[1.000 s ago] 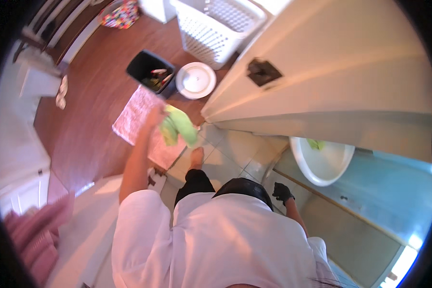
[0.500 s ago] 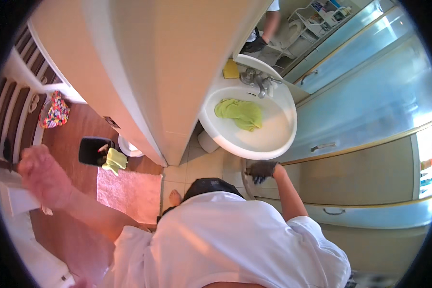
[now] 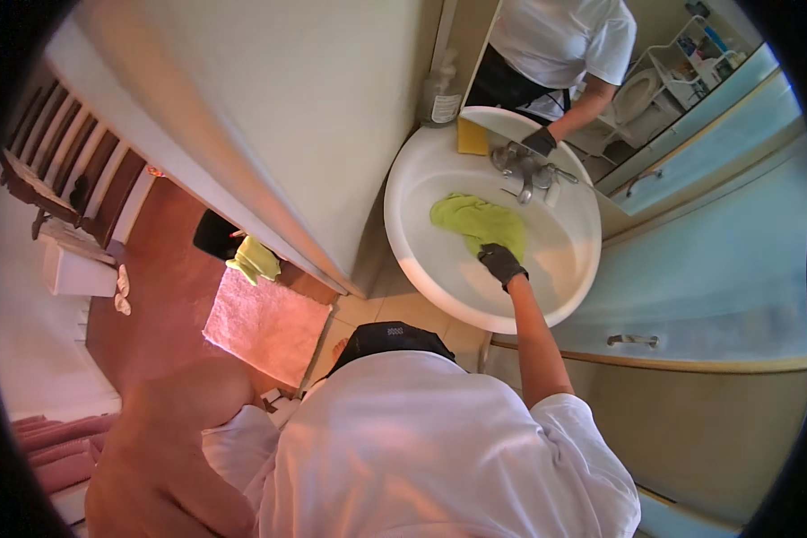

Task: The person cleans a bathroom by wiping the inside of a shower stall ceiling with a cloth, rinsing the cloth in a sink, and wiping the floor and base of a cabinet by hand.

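A lime-green cloth (image 3: 475, 218) lies crumpled in the white oval sink (image 3: 406, 242). My right hand (image 3: 502, 265), in a dark grey glove, reaches into the basin from the near side. Its fingers are bunched at the cloth's near right edge and appear closed on it; the fingertips are partly hidden. At the lower left, my bare left arm (image 3: 170, 439) is sharply bent, and its hand is out of sight. Behind the cloth stands a metal faucet (image 3: 524, 175), with a yellow sponge (image 3: 472, 137) on the rim beside it.
A pump bottle (image 3: 441, 100) stands at the sink's back left by the wall. The mirror (image 3: 592, 108) rises behind the faucet. Frosted blue panels (image 3: 699, 269) line the right. Past the door frame are a pink mat (image 3: 264, 323) and a black bin (image 3: 215, 235) with another green cloth (image 3: 255, 260).
My right hand has moved from beside the sink into the basin, reaching the green cloth. The left hand has swung back out of sight as the arm bent. The view has shifted.
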The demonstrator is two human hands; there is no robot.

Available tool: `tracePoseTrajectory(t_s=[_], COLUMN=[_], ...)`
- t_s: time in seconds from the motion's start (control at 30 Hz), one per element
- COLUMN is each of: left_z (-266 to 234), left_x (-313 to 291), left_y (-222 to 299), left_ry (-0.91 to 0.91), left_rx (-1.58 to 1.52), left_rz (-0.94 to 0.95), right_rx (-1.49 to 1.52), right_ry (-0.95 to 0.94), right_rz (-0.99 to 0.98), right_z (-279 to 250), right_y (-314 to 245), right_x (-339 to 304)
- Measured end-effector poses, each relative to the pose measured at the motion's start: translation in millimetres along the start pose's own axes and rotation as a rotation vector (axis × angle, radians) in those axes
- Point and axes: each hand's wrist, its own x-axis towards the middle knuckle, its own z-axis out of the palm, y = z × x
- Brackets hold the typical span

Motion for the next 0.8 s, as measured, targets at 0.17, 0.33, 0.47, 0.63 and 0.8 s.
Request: tracePoseTrajectory(t_s=[0.17,0.33,0.47,0.63,0.8], left_z=[24,32,24,38,55], left_x=[7,-10,-55,-134,-191], left_y=[-44,-76,-107,-106,-116], left_ry=[0.128,0.091,0.055,0.213,0.333], left_rx=[0.073,-0.12,-0.369,-0.439,-0.421], left_rz=[-0.186,-0.311,-0.532,-1.391,-1.643], right_rx=[0.187,0.214,0.348,0.634,0.677], right_ry=[0.329,0.408,0.409,0.502,0.504], right_rz=[0.818,0.881,0.825,0.38,0.206], right_z=[-19,8,24,32,55], right_y=[29,34,25,-54,-98], right_x=[31,61,59,63,112])
